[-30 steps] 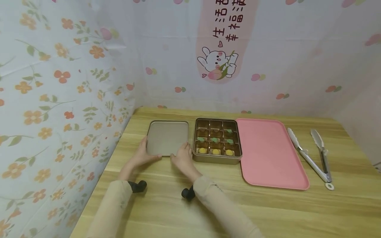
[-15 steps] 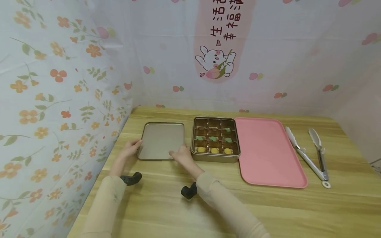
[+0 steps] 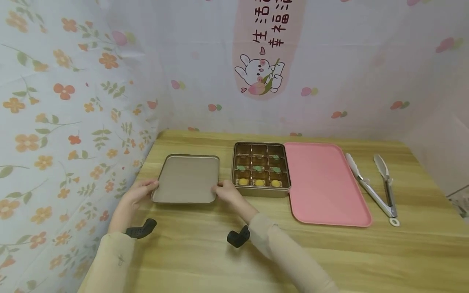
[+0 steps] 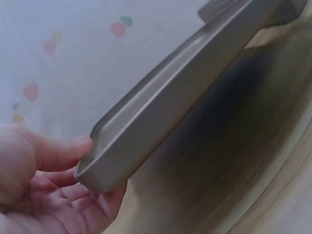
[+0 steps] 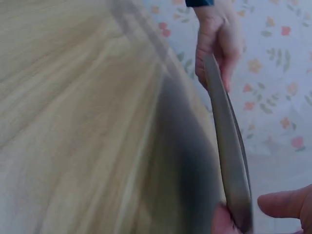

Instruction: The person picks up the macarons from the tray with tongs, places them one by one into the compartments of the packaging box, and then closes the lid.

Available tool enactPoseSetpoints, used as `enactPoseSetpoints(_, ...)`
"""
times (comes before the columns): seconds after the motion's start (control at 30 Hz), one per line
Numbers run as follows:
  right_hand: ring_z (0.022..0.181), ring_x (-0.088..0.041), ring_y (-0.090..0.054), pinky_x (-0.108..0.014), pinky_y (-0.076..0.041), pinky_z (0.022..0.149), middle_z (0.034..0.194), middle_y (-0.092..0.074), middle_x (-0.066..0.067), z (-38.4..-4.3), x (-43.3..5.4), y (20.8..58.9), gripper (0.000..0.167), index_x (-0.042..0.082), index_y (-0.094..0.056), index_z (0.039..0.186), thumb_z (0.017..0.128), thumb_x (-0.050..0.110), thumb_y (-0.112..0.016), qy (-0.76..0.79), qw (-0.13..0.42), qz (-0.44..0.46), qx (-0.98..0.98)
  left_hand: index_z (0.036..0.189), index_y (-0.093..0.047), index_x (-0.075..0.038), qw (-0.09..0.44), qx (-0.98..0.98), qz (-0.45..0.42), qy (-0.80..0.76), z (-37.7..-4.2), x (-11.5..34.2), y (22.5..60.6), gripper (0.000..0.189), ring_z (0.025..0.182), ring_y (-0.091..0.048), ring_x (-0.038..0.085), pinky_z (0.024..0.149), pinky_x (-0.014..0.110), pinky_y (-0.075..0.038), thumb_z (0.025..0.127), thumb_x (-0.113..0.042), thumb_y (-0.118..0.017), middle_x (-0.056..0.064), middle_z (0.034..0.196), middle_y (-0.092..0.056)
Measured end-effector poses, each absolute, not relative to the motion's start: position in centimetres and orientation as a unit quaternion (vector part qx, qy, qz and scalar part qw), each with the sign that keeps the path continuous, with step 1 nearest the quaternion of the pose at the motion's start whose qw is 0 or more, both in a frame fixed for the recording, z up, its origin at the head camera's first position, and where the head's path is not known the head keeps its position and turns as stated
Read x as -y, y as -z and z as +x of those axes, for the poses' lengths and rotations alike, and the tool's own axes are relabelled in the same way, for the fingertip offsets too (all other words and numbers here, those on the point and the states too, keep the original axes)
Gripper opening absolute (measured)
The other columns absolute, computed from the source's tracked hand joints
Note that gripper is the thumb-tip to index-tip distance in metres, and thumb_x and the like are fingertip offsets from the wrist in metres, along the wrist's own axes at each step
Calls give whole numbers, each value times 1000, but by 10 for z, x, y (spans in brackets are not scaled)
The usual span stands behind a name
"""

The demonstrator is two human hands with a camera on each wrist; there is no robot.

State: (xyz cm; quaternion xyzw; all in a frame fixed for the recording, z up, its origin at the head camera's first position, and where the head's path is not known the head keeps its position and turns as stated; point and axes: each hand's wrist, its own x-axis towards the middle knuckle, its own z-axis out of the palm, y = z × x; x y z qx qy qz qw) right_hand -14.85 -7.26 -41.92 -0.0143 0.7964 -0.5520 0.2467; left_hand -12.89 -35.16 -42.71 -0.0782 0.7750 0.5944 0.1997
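A shallow, square tin lid [image 3: 187,179] in dull gold lies with its hollow side up between both hands. At its left near corner my left hand [image 3: 141,191] grips the rim, thumb over the edge and fingers beneath, as the left wrist view shows. My right hand [image 3: 227,191] holds the opposite side, fingers under the lid and thumb at the rim. Both wrist views show a dark shadow on the table below the raised lid. Just right of my right hand stands the divided tin box [image 3: 261,191], with green and yellow pieces in several compartments.
A pink tray [image 3: 327,183] lies against the right side of the box. Metal tongs [image 3: 377,195] rest spread on the wooden table [image 3: 190,260] farther right. Patterned cloth [image 3: 205,81] hangs behind and along the left.
The lid has come toward me and left, rising off the table. My left hand has shifted from its near edge to the left near corner; my right hand stays on the right side.
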Motion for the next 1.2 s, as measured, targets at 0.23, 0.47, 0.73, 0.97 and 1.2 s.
enactPoseSetpoints(0.23,85,-22,-66,-32,-56,73,98,-66,-19,-174,41,439,33,-9,-56,117,91,12,-53,611,244,-32,-752,134,-20,20,163,-754,-58,-634,-121,334,420,59,88,-52,-13,81,6,-44,97,-21,-42,10,123,-47)
enactPoseSetpoints(0.47,70,-17,-64,-30,-57,67,88,-65,-17,-171,12,398,38,-10,-51,122,93,15,-51,590,241,16,-770,135,-19,19,171,-727,-45,-663,-126,311,412,65,91,-55,-6,84,11,-45,95,-22,-49,-11,103,-52)
enactPoseSetpoints(0.73,50,-8,-60,-25,-56,54,67,-60,-1,-182,-35,391,45,-3,-43,132,95,22,-47,600,245,40,-761,138,-18,16,205,-738,-7,-643,-143,278,403,65,93,-56,-4,90,17,-46,94,-20,-50,-2,112,-53)
enactPoseSetpoints(0.97,52,-5,-56,-18,-50,51,68,-57,3,-194,-70,384,44,-4,-47,129,94,24,-49,586,219,53,-778,141,-14,12,216,-728,25,-650,-156,242,394,64,89,-59,-4,87,14,-48,94,-14,-50,29,137,-36)
enactPoseSetpoints(1.2,54,-3,-55,-15,-49,51,76,-54,5,-205,-102,379,47,-7,-38,133,95,18,-47,603,213,36,-768,138,-29,9,206,-761,21,-615,-174,210,384,56,99,-54,7,96,25,-46,96,-24,-47,23,134,-42)
